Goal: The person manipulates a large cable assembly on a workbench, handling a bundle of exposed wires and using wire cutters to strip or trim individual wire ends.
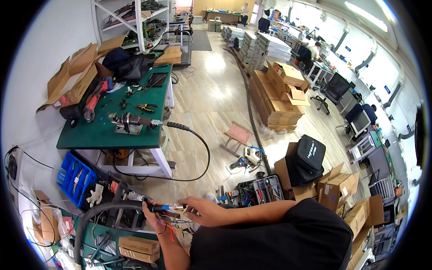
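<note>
L hand (pixel 154 219) grips the fat black cable (pixel 108 205) near its end. It could slip b/c the bent cable might spring back; loose thin wires (pixel 170 230) could snag. R hand's (pixel 204 211) fingers are by the shiny tip (pixel 179 207); can't tell if they pinch it. L hand hides some cable.

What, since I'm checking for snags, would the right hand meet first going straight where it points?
The right hand would likely meet the blue-banded cable end first; whether they touch is unclear.
</note>
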Demonstrator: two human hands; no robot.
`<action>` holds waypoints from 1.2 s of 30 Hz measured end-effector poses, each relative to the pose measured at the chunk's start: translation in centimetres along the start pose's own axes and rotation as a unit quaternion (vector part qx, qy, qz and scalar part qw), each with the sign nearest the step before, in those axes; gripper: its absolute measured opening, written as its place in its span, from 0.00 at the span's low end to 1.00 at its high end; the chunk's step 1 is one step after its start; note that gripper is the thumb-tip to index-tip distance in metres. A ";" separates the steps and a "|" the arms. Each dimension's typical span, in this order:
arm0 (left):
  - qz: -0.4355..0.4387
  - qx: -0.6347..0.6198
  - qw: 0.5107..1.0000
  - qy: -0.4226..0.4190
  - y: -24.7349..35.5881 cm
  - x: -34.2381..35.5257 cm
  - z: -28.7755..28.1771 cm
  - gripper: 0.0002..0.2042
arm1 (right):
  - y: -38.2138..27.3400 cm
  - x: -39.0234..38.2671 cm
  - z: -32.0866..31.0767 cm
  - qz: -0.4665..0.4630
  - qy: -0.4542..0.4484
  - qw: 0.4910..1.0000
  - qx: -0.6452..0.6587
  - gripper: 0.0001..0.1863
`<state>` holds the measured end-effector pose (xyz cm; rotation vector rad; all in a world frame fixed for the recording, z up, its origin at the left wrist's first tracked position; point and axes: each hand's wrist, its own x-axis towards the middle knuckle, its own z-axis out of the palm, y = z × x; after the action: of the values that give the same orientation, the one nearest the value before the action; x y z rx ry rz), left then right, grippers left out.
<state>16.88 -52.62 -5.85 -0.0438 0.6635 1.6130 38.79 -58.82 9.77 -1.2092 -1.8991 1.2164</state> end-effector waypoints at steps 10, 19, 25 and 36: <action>-0.012 -0.016 1.000 0.000 0.5 0.1 0.6 0.14 | 2.1 -0.7 1.7 0.007 0.097 0.985 0.141 0.28; -0.018 0.012 1.000 0.012 1.0 -1.1 1.8 0.13 | 1.1 -1.0 1.3 -0.058 0.015 0.995 0.081 0.23; -0.059 -0.031 0.997 -0.046 2.8 -3.6 4.8 0.14 | 2.0 -1.1 1.9 -0.073 0.072 0.987 0.121 0.23; -0.001 -0.236 0.952 -0.195 6.5 -4.7 7.6 0.12 | 0.7 -0.9 1.4 0.018 0.030 0.997 0.063 0.18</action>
<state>14.39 -53.56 4.87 -0.0718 -0.0350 1.6850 38.28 -60.03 8.60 -1.2033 -1.7374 1.2837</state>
